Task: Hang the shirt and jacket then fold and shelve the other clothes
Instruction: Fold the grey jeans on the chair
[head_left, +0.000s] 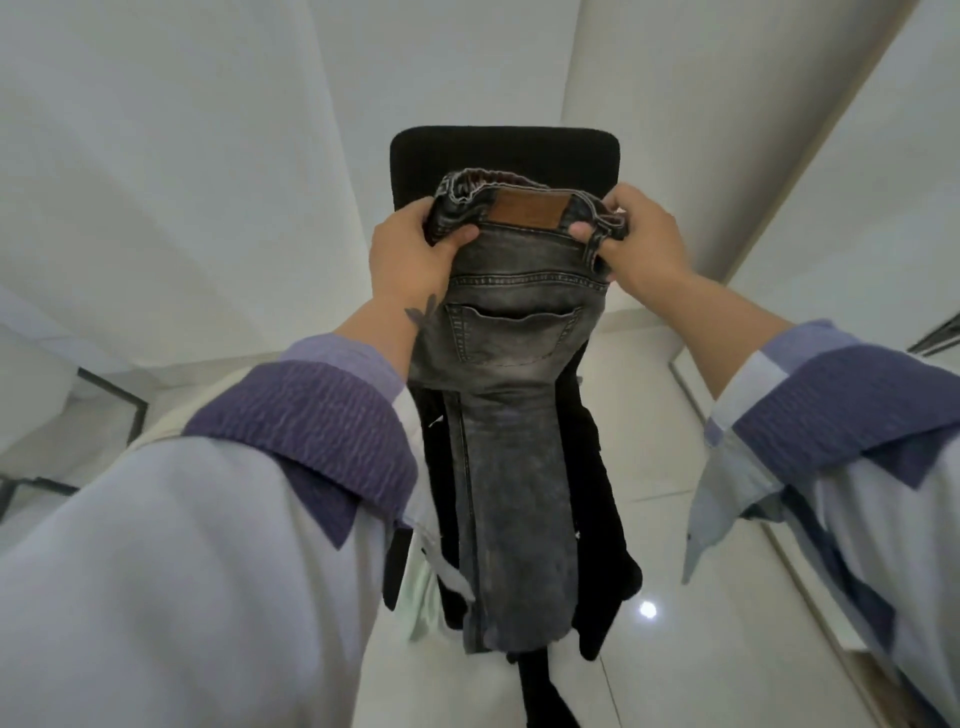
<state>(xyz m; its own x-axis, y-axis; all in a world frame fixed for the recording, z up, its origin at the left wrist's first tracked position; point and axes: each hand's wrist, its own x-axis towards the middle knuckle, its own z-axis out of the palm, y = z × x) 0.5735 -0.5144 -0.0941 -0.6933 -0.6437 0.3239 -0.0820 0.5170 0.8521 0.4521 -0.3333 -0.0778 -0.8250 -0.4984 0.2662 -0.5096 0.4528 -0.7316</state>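
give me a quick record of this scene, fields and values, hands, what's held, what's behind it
item held: grey jeans, folded lengthwise, legs hanging down
left hand: grips the waistband's left end
right hand: grips the waistband's right end
visible detail: brown leather patch, back pocket
behind jeans: black chair with dark clothes on it
floor: glossy pale tiles

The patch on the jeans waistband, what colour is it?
Brown, like leather. The patch sits on the faded black jeans, seen in the head view.
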